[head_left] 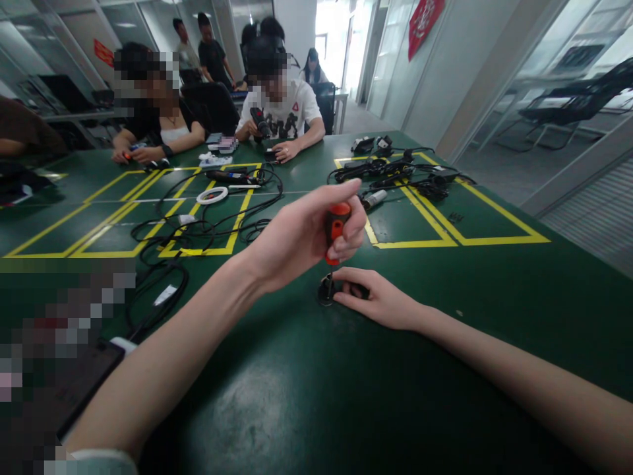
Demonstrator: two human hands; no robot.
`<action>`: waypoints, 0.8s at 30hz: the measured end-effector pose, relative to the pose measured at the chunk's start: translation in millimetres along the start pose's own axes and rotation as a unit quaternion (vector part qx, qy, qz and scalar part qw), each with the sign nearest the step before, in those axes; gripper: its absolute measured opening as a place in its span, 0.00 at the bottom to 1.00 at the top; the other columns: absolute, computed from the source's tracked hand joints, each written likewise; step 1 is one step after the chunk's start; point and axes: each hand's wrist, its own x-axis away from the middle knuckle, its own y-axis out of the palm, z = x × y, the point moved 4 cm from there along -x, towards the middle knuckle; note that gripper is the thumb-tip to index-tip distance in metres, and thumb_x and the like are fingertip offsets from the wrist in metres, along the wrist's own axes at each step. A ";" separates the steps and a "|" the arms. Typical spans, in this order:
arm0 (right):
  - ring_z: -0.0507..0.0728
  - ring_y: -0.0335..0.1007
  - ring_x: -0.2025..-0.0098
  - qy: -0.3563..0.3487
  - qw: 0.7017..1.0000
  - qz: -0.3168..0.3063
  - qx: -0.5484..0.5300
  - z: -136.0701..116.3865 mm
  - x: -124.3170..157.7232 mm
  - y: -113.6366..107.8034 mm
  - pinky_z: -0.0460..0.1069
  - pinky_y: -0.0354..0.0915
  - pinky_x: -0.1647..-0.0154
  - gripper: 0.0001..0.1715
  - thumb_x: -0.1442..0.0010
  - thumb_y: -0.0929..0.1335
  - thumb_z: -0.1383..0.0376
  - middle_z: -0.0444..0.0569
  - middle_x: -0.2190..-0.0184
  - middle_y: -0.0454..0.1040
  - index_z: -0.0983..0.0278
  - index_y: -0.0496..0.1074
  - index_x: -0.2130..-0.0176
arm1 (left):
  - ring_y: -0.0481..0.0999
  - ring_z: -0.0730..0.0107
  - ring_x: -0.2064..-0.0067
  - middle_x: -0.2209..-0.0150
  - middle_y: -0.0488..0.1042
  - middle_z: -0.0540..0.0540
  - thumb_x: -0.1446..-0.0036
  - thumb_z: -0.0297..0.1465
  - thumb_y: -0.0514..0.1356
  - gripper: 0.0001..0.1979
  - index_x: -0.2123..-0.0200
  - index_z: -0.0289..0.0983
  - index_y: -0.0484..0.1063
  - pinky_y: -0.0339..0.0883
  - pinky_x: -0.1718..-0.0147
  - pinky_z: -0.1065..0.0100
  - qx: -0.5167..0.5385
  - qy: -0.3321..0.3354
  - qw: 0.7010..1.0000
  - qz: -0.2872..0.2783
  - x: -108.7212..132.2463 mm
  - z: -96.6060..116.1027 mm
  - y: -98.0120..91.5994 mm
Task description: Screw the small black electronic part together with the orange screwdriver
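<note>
My left hand [301, 234] is wrapped round the red-orange handle of a screwdriver [335, 227], held upright with its tip pointing down. The tip meets a small black part [327, 290] that lies on the green table [306, 396]. My right hand [378, 300] rests flat on the table beside that part, fingers pinching and steadying it. What the part is cannot be made out.
Black cables [198, 231] and a white ring [212, 195] lie at the left inside yellow floor-tape boxes. More black cables and chargers [395, 175] sit at the far right. Two people [279, 109] work at the far edge. A dark phone [79, 389] lies near left.
</note>
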 end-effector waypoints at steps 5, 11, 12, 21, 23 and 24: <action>0.53 0.68 0.70 -0.007 1.000 -0.005 -0.001 -0.6 -0.2 0.0 0.47 0.64 0.70 0.18 0.32 0.68 0.58 0.48 0.67 0.76 0.67 0.76 0.48 | 0.64 0.75 0.74 0.77 0.62 0.50 0.37 0.38 0.58 0.18 0.77 0.35 0.68 0.62 0.72 0.70 0.028 0.001 1.000 0.008 -0.7 0.6 -4.5; 0.54 0.67 0.71 0.002 1.000 0.000 -0.004 -1.4 0.1 -0.8 0.48 0.64 0.70 0.18 0.32 0.68 0.58 0.47 0.69 0.75 0.65 0.77 0.48 | 0.71 0.74 0.69 0.72 0.71 0.49 0.41 0.38 0.66 0.14 0.72 0.33 0.72 0.68 0.66 0.70 0.018 -0.003 1.000 -0.020 1.9 -3.2 1.1; 0.54 0.67 0.71 0.002 1.000 -0.001 -0.005 -2.4 0.4 -1.0 0.48 0.64 0.70 0.18 0.32 0.68 0.58 0.46 0.70 0.74 0.65 0.77 0.49 | 0.73 0.74 0.68 0.71 0.72 0.49 0.42 0.37 0.68 0.14 0.72 0.33 0.72 0.68 0.66 0.70 0.021 -0.002 0.999 -0.029 2.3 -3.7 2.4; 0.54 0.66 0.72 -0.008 1.000 0.003 -0.005 -4.8 1.4 -0.6 0.48 0.64 0.71 0.18 0.33 0.68 0.59 0.46 0.70 0.74 0.65 0.77 0.47 | 0.76 0.78 0.72 0.70 0.78 0.52 0.46 0.27 0.66 0.15 0.72 0.36 0.59 0.67 0.70 0.73 0.041 0.014 0.998 -0.050 1.4 -3.3 4.0; 0.53 0.67 0.71 -0.006 1.000 0.006 -0.006 -2.6 0.7 -0.2 0.48 0.64 0.71 0.19 0.33 0.68 0.59 0.47 0.69 0.75 0.66 0.77 0.47 | 0.69 0.82 0.77 0.75 0.75 0.55 0.45 0.27 0.65 0.14 0.70 0.37 0.60 0.61 0.74 0.75 0.029 0.017 0.999 -0.043 1.4 -2.2 3.0; 0.53 0.68 0.71 -0.004 1.000 0.006 -0.007 -1.6 0.4 -0.2 0.48 0.63 0.71 0.19 0.33 0.69 0.59 0.47 0.68 0.75 0.67 0.77 0.48 | 0.66 0.83 0.79 0.76 0.72 0.56 0.44 0.27 0.64 0.12 0.70 0.37 0.60 0.58 0.76 0.75 0.025 0.016 0.999 -0.037 1.5 -1.8 2.7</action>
